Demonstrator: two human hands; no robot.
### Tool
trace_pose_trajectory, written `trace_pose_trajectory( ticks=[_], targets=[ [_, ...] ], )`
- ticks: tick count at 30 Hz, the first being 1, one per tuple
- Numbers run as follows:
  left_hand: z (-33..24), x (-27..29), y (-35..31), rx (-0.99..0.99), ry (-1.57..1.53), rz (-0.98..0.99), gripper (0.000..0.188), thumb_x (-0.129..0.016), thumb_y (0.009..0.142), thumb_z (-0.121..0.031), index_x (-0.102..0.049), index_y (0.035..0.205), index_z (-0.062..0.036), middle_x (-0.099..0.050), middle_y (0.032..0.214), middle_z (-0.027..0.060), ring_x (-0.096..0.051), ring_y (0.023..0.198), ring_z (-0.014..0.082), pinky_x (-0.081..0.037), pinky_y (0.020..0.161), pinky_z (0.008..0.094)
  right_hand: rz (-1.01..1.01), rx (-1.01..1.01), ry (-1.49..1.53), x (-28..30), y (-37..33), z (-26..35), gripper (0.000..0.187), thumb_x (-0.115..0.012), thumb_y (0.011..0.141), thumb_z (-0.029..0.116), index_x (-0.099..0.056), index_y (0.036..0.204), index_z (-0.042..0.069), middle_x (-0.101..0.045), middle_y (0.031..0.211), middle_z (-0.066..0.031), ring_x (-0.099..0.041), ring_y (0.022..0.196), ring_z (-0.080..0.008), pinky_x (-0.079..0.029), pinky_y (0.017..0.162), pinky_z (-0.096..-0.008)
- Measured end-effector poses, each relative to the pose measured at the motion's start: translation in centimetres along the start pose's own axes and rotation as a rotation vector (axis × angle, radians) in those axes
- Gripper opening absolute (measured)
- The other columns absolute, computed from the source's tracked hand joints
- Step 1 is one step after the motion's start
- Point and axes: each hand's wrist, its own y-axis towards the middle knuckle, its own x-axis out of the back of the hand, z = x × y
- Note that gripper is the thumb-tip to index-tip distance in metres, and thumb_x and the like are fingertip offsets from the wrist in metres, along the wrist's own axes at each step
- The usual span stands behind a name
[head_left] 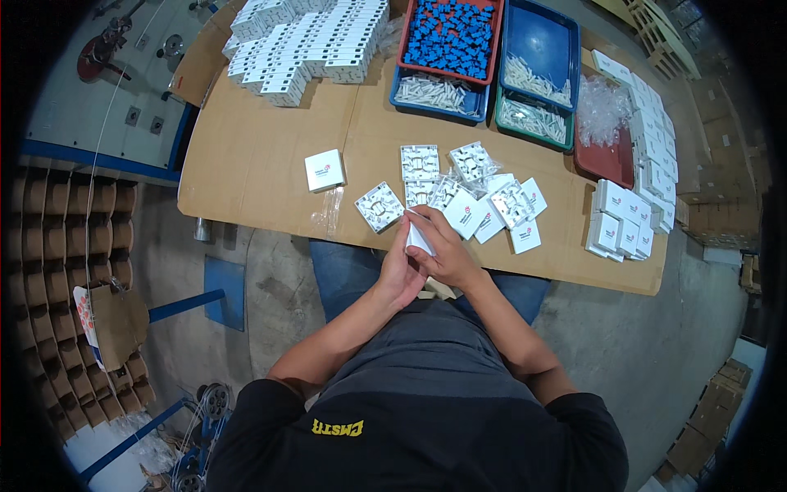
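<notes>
Close to the table's near edge, my left hand (397,273) and my right hand (445,249) are closed together around a white flat-sided piece (420,239). My fingers cover most of it, so its exact kind is hidden. Just beyond my left fingertips lies a white square plastic frame (379,207) with its moulded inner side up. To the right is a loose pile of similar frames (420,162) and white square covers (466,215) with a small red mark. Some clear plastic bags (490,166) lie among them. A single white square box (325,170) sits apart on the left.
Stacked white boxes (307,41) fill the far left. Behind the pile stand a red tray of blue parts (449,37), blue trays (537,41) and a green tray (533,119) with white plugs. A red tray (604,156) holds clear bags; more white boxes (620,220) line the right.
</notes>
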Motion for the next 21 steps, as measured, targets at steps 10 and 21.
trace_pose_trajectory(
  ticks=[10,21],
  targets=[
    [-1.7,0.7,1.2,0.015,-0.008,0.354,0.054,-0.031,0.110,-0.044,-0.042,0.153,-0.0133,-0.062,0.140,0.0147,-0.063,0.124,0.0313,-0.049,0.106,0.0525,-0.426,-0.352,0.479,3.0,1.9,-1.3,0.046,-0.044,0.111,0.042,-0.058,0.133,0.004,-0.060,0.132,-0.0123,-0.059,0.117,-0.0194,-0.046,0.103,-0.0346],
    [-0.5,1.5,1.9,-0.365,0.579,0.178,0.064,-0.046,0.089,0.007,-0.045,0.151,-0.0089,-0.058,0.130,0.0074,-0.056,0.117,0.0136,-0.046,0.101,0.0281,-0.097,-0.711,0.068,1.2,0.8,-1.6,0.045,-0.079,0.089,0.040,-0.067,0.107,0.000,-0.071,0.091,-0.0169,-0.068,0.081,-0.0249,-0.053,0.073,-0.0380]
  ],
)
